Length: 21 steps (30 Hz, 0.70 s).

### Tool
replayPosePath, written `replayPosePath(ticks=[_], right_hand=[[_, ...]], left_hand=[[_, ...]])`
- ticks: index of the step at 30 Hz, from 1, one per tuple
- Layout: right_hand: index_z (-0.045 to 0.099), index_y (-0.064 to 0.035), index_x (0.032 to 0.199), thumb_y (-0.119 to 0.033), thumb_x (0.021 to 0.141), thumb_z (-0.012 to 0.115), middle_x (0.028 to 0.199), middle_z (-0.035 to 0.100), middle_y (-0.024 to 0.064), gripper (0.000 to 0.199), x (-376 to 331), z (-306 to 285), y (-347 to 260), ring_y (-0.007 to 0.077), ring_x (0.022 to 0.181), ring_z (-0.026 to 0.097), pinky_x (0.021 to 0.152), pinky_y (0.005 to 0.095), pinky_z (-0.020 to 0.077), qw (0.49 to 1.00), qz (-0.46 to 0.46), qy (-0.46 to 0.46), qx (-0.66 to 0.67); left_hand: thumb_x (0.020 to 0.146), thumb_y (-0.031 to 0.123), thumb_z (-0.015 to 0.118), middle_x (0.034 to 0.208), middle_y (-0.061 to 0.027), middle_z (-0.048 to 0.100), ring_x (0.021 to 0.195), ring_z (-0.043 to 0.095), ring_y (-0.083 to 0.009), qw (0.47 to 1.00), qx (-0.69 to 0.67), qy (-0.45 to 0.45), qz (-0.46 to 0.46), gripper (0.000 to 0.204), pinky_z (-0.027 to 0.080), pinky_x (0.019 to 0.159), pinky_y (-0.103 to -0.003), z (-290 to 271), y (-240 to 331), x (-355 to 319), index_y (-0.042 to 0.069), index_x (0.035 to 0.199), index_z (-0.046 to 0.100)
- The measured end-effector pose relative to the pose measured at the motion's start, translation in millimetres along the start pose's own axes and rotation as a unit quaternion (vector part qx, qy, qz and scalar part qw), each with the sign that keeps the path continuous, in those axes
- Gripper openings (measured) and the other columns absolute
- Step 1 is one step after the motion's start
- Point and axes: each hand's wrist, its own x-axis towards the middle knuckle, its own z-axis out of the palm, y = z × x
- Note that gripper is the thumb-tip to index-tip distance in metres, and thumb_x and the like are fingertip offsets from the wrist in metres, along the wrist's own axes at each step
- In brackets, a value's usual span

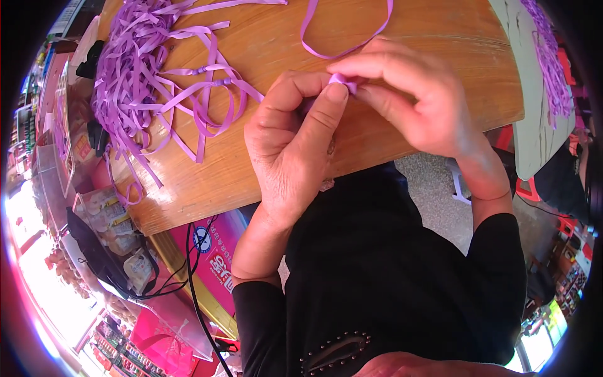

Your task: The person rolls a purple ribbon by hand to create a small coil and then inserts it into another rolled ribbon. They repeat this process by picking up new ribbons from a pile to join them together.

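Over the wooden table, both hands meet at a small folded piece of purple ribbon (342,82). My left hand (292,138) pinches it between the thumb and the curled forefinger. From the right, my right hand (418,94) closes on the same ribbon, forefinger along its top and thumb tip against its side. A loop of purple ribbon (304,34) curves across the table just beyond the hands; whether it joins the held fold is hidden by the fingers. To the left lies a large tangled heap of purple ribbons (129,69), with some strands trailing toward my left hand.
The brown wooden table (465,38) has its near edge close to my body. Beside it on the right stands a pale table (537,141) with more purple ribbons (548,56) hanging over it. Black cables (190,270) and a pink box (213,251) are below on the left.
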Motion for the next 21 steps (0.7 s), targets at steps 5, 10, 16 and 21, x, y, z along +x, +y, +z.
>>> replayPosePath(ticks=[5, 10, 16, 21], right_hand=[[0.064, 0.0015, 0.101, 0.002, 0.072, 0.065, 0.079, 0.061, 0.01, 0.029, 4.8, 2.6, 4.7, 0.024, 0.074, 0.059, 0.068, 0.0309, 0.0442, 0.949, -0.203, 0.044, -0.235], [0.064, 0.0024, 0.094, 0.0, 0.075, 0.065, 0.078, 0.06, 0.0088, 0.02, 28.3, -15.9, -12.3, 0.0199, 0.073, 0.058, 0.066, 0.0271, 0.0422, 0.934, -0.256, -0.002, -0.249], [0.064, 0.0006, 0.1, -0.005, 0.074, 0.067, 0.084, 0.061, 0.0073, 0.026, 36.5, -38.0, -20.1, 0.0189, 0.08, 0.059, 0.07, 0.031, 0.0421, 0.968, -0.172, -0.099, -0.152], [0.066, -0.0012, 0.093, -0.008, 0.07, 0.074, 0.082, 0.063, 0.0068, 0.025, 31.5, -29.5, -11.5, 0.0209, 0.075, 0.06, 0.068, 0.0306, 0.0431, 0.973, -0.155, -0.034, -0.168]], left_hand=[[0.087, 0.004, 0.061, 0.066, 0.0016, 0.055, 0.05, 0.045, -0.0013, 0.999, 0.048, 0.018, 0.011, 0.006, 0.034, 0.044, -0.016, -0.3, 3.4, 1.3, -0.001, 0.091, 0.06], [0.085, 0.004, 0.064, 0.067, 0.0012, 0.057, 0.052, 0.048, -0.0021, 0.998, 0.003, 0.026, -0.051, 0.008, 0.036, 0.045, -0.016, -5.1, 6.1, 2.6, -0.001, 0.09, 0.061], [0.082, 0.003, 0.067, 0.072, 0.0029, 0.058, 0.062, 0.049, -0.0009, 0.985, -0.088, -0.04, -0.147, 0.012, 0.037, 0.053, -0.015, -23.7, -1.9, 11.5, -0.002, 0.093, 0.063], [0.082, 0.004, 0.067, 0.071, 0.0035, 0.057, 0.059, 0.046, -0.0003, 0.99, -0.087, -0.001, -0.114, 0.011, 0.036, 0.051, -0.015, -15.0, -2.7, 8.6, -0.001, 0.089, 0.062]])
